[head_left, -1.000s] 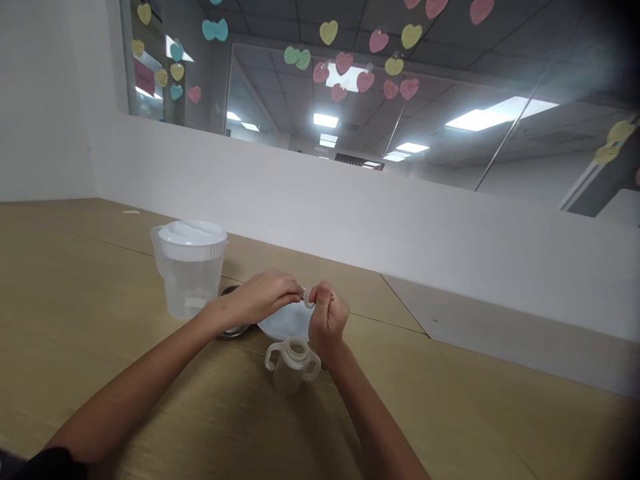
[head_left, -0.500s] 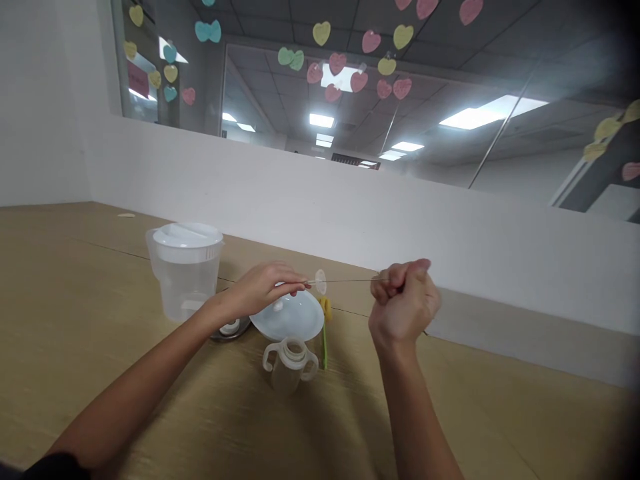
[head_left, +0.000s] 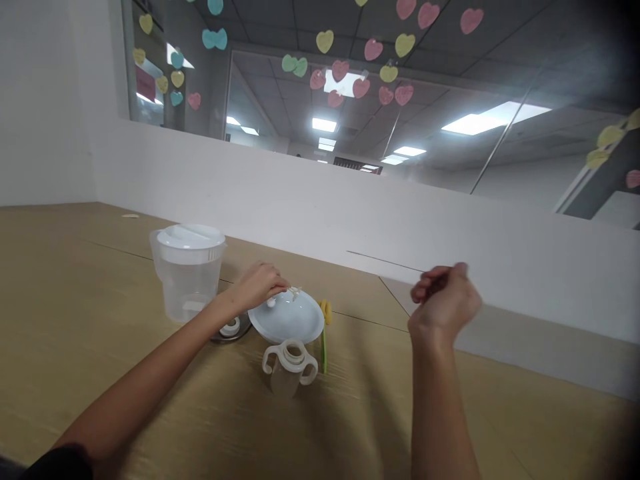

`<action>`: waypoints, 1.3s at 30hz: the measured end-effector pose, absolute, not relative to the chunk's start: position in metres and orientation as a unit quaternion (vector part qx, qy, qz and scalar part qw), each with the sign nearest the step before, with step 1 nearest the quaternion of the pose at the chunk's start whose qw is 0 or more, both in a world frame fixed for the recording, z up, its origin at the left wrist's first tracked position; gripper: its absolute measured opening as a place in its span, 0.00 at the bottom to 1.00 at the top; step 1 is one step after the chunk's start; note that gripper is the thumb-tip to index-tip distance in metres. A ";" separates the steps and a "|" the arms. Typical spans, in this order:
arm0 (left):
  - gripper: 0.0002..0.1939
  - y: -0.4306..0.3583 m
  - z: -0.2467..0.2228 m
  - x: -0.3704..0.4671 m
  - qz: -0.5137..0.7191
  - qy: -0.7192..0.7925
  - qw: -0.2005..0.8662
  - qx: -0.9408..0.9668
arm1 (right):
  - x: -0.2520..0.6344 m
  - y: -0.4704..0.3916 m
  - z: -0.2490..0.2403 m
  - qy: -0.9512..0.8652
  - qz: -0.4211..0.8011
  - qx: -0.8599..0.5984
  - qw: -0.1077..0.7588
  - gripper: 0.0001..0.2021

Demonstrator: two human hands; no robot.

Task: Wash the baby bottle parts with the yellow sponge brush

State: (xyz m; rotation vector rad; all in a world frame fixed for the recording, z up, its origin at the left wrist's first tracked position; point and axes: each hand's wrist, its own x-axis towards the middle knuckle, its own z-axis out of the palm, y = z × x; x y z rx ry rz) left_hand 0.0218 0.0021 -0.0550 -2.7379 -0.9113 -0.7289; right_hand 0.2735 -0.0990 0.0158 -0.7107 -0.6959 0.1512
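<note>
My left hand, closed in a pinch, holds a small clear plastic piece above the far edge of a white bowl. Its exact kind is too small to make out. On the right, my right hand is raised with its fingers curled around a thin wire that points left, apart from the clear piece. In front of the bowl stands a two-handled baby bottle, upright with its top uncovered. A green-handled brush with a yellow head lies beside the bowl.
A lidded clear pitcher stands to the left, behind my left forearm. Next to the bowl, a metal dish holds a white ring, partly hidden by my arm. A white wall borders the table's back, beneath a window.
My right hand has moved right and the wire has come away from the clear piece. My left hand has shifted slightly left and tilted the clear piece downward over the bowl.
</note>
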 end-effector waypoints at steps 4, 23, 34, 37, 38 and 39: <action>0.12 0.009 -0.070 0.028 -0.208 -0.291 0.151 -0.922 | 0.267 -0.073 -0.005 -0.435 0.157 -0.428 0.776 0.15; 0.08 0.018 -0.104 0.048 -0.148 -0.281 0.115 -0.941 | 0.272 -0.010 -0.091 -0.577 0.306 -0.680 0.333 0.08; 0.13 0.018 -0.107 0.058 -0.199 -0.267 0.107 -0.937 | 0.256 -0.028 -0.069 -0.642 0.207 -0.667 0.315 0.12; 0.14 0.006 -0.091 0.058 -0.279 -0.252 0.074 -0.924 | 0.233 -0.050 -0.049 -0.710 0.216 -0.588 0.320 0.18; 0.14 -0.001 -0.084 0.057 -0.310 -0.244 0.046 -0.918 | 0.225 -0.058 -0.042 -0.739 0.192 -0.560 0.323 0.19; 0.13 -0.008 -0.077 0.056 -0.339 -0.234 0.011 -0.911 | 0.218 -0.067 -0.037 -0.758 0.152 -0.545 0.325 0.18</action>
